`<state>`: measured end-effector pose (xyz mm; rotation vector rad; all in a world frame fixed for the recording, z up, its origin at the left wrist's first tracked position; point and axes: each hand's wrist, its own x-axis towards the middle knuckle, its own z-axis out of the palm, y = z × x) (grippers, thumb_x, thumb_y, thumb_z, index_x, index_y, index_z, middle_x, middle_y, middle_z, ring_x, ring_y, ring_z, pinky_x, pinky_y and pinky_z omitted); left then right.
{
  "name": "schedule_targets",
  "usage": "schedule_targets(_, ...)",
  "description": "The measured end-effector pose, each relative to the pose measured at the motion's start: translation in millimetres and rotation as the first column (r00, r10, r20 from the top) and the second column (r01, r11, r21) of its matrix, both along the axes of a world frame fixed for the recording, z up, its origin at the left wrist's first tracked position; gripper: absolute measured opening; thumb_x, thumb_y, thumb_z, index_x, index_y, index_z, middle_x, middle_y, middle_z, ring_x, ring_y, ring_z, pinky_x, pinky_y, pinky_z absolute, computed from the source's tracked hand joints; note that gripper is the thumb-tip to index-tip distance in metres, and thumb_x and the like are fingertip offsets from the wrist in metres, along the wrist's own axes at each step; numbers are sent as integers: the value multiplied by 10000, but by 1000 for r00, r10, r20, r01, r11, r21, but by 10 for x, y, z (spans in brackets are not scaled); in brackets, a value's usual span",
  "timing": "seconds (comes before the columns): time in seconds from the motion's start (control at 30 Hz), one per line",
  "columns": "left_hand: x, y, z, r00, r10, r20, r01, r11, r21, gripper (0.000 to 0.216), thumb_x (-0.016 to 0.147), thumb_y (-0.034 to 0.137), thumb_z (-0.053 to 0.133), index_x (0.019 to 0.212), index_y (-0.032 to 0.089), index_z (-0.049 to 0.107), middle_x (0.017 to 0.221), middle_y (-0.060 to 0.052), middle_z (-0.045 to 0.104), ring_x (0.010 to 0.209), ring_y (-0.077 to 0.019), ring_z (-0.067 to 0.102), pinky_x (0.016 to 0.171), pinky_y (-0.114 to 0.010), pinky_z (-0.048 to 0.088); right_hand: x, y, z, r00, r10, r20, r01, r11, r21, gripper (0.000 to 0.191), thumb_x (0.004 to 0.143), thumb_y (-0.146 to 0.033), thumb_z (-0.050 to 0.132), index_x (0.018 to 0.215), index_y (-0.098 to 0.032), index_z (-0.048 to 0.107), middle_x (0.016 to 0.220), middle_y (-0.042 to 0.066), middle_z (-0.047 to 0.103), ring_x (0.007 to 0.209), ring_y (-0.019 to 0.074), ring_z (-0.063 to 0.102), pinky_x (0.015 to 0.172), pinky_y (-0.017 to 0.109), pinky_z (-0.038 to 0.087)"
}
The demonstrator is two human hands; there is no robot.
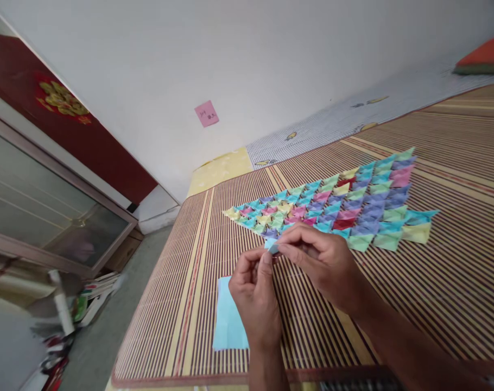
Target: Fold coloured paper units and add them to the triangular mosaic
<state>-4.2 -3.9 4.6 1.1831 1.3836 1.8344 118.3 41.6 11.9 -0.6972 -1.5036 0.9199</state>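
Observation:
Between my two hands is a small folded piece of light-blue paper (pixel 271 246). My left hand (pixel 255 277) pinches its lower end between thumb and fingers. From the right, my right hand (pixel 316 255) grips the same piece with thumb and forefinger. Just beyond my hands, rows of folded paper pieces (pixel 324 203) in blue, green, pink, purple, yellow and red lie in a long wedge that narrows to the left. A stack of light-blue paper sheets (pixel 229 317) lies beside my left wrist, partly hidden by it.
Everything rests on a striped bamboo mat (pixel 182 288) over a bed. A white wall (pixel 271 65) with a pink note (pixel 207 113) rises behind. At left are a glass-paned door (pixel 55 201) and clutter on the floor (pixel 84 304). An orange cushion (pixel 485 54) sits far right.

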Motion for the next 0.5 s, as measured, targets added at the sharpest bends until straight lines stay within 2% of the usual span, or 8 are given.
schedule_targets(0.1, 10, 12, -6, 1000, 15, 16, -14, 1000, -15, 146, 878, 335, 738, 860, 189, 733, 813, -17, 718, 780, -143, 673, 754, -252, 551, -15, -9, -17, 999, -50, 15, 50, 999, 4, 116, 925, -203, 662, 810, -194, 676, 763, -10, 650, 716, 136, 612, 670, 254, 478)
schedule_targets(0.3, -49, 50, -73, 977, -39, 209, 40, 999, -3, 139, 826, 295, 794, 847, 185, 711, 792, -3, 698, 762, -126, 660, 739, -235, 529, -48, -14, -92, 992, -113, 53, 112, 994, 18, 100, 890, -206, 705, 809, -199, 647, 744, -17, 666, 686, 135, 614, 636, 241, 481)
schedule_targets(0.5, -55, 56, -58, 969, -78, 234, 83, 997, -9, 108, 824, 259, 798, 827, 193, 712, 831, 8, 705, 779, -104, 648, 785, -215, 507, -45, 0, -114, 992, -117, 35, 117, 993, -5, 99, 883, -223, 725, 829, -201, 644, 719, -23, 660, 646, 136, 624, 602, 242, 491)
